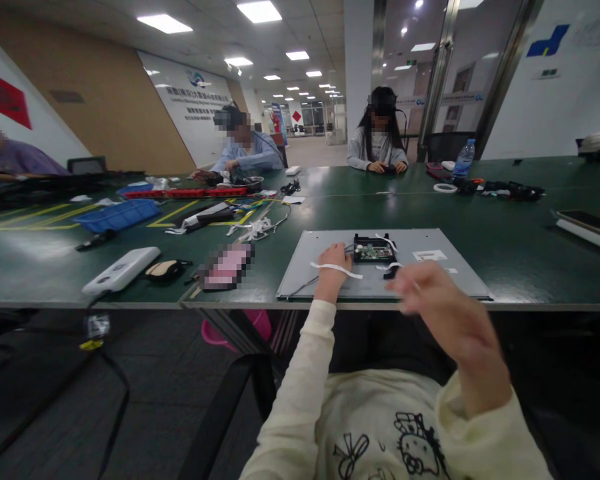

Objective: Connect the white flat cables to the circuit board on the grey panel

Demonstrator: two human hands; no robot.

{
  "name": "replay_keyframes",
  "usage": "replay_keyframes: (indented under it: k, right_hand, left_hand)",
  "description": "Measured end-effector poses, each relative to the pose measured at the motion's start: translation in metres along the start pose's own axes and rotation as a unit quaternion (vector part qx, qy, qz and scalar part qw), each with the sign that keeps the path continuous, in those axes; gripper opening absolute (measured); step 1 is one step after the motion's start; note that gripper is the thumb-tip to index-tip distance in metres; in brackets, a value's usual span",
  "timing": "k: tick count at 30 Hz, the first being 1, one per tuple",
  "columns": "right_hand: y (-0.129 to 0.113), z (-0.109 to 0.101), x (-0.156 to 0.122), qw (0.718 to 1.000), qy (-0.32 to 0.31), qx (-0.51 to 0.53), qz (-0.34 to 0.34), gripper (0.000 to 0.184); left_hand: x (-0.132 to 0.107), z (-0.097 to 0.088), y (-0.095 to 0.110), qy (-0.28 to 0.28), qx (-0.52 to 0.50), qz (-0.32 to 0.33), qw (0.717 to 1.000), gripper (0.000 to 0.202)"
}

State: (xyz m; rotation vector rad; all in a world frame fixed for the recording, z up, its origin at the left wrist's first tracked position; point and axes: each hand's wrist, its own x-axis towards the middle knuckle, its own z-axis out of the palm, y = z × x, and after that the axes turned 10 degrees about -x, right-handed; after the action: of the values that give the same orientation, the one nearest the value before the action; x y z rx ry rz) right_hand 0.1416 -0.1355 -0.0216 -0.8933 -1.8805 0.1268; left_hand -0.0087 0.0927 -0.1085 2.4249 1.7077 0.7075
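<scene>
A flat grey metal panel [310, 250] lies near the table's front edge, with a green circuit board in a black frame [375, 249] on it. My left hand [334, 259] rests on the panel left of the board, its fingers closed over a thin dark cable [300, 287] that runs out beneath. One white strip [349, 272] crosses that hand near the wrist. More white strips lie on and below the board. Raised over the panel's front right, my right hand [437, 303] is smeared by motion. Its fingertips look pinched together; what they hold is too blurred to name.
To the left lie a pink phone-like object [227, 267], a white power bank [121, 269] and a blue tray [117, 215]. A water bottle [464, 160] stands at the back right. Co-workers sit at the table's far side and both ends.
</scene>
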Motion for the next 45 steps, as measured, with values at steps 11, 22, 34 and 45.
replay_keyframes:
  k: [11, 22, 34, 45]
  right_hand:
    - [0.121, 0.089, 0.01, 0.98, -0.044, -0.166, 0.105, 0.04]
    - [0.114, 0.098, 0.017, 0.982, -0.039, -0.087, 0.164, 0.026]
    - [0.116, 0.097, 0.009, 0.991, 0.013, -0.087, 0.099, 0.016]
    - [0.119, 0.083, 0.024, 0.945, 0.237, -0.152, 0.165, 0.021]
  left_hand:
    - [-0.003, -0.004, 0.003, -0.002, -0.008, 0.004, 1.0, 0.025]
    - [-0.002, -0.004, 0.001, -0.009, -0.009, 0.011, 1.0, 0.024]
    - [-0.003, -0.003, 0.003, -0.008, 0.002, 0.002, 1.0, 0.024]
    - [-0.014, -0.012, 0.008, 0.013, 0.005, 0.017, 1.0, 0.024]
